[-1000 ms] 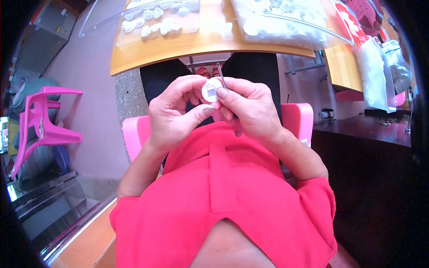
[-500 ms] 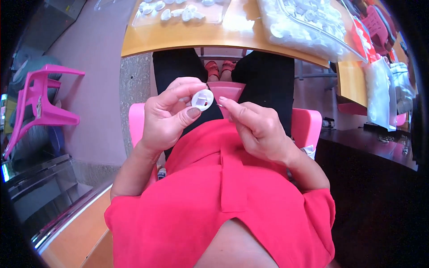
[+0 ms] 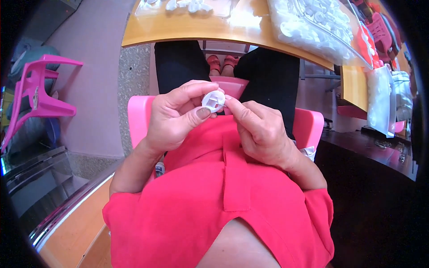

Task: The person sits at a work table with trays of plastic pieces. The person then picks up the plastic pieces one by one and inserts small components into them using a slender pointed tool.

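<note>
Over my lap, my left hand [image 3: 173,117] pinches a small round white plastic part [image 3: 214,100] by its rim, between thumb and fingers. A rectangular recess shows in the middle of its face. My right hand [image 3: 261,127] is closed, its thumb and forefinger tips at the right edge of the plastic part. Between those fingertips and the recess a tiny thin piece is just visible; its kind is too small to make out.
Ahead is a wooden table [image 3: 187,36] with loose white plastic parts [image 3: 194,5] at left. A clear tub [image 3: 313,38] heaped with similar pieces stands at right. A pink plastic chair [image 3: 44,100] is on the left; white bags [image 3: 380,100] hang at the right.
My right fingertips and the white plastic part have come together; earlier a gap lay between them. The left hand has shifted slightly right. The whole view has tilted a little.
</note>
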Demonstrator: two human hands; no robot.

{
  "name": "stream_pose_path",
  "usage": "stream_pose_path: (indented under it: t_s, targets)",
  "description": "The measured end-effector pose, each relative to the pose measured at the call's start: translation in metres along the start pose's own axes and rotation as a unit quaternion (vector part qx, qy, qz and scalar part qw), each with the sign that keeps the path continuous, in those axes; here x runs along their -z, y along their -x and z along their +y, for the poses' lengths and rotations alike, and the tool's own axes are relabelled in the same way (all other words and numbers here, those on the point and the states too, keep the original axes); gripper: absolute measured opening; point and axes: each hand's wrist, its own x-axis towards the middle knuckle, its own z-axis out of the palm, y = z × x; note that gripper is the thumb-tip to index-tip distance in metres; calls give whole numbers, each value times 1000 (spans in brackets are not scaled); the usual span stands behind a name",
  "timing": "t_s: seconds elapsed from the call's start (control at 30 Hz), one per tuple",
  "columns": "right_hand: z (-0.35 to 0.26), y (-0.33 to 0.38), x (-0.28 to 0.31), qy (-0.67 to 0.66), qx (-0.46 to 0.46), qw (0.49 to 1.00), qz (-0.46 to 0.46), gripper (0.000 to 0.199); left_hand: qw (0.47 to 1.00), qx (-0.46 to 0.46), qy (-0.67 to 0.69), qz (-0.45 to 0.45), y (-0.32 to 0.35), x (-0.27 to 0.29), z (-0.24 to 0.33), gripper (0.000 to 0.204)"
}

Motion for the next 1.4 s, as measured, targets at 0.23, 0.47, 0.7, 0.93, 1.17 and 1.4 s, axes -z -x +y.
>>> stream_pose_path:
  t_s: [0.23, 0.47, 0.7, 0.93, 1.17, 1.4]
  targets:
    - [2, -3, -1, 17, 1, 1000, -14, 46, 1000, 2, -4, 2, 1, 2, -4, 36]
    - [12, -2, -2, -47, -33, 998, 4, 46, 999, 40, 18, -14, 0, -6, -6, 39]
    - [11, 0, 1, -18, -16, 1000, -16, 50, 999, 27, 18, 31, -3, -3, -12, 38]
    - [10, -1, 0, 17, -14, 999, -31, 46, 999, 30, 15, 15, -2, -3, -11, 35]
    - [10, 3, -8, 30, -3, 999, 16, 43, 998, 53, 17, 22, -3, -6, -9, 32]
    - [11, 2, -4, 30, -5, 1000, -9, 47, 998, 49, 31, 16, -2, -4, -14, 32]
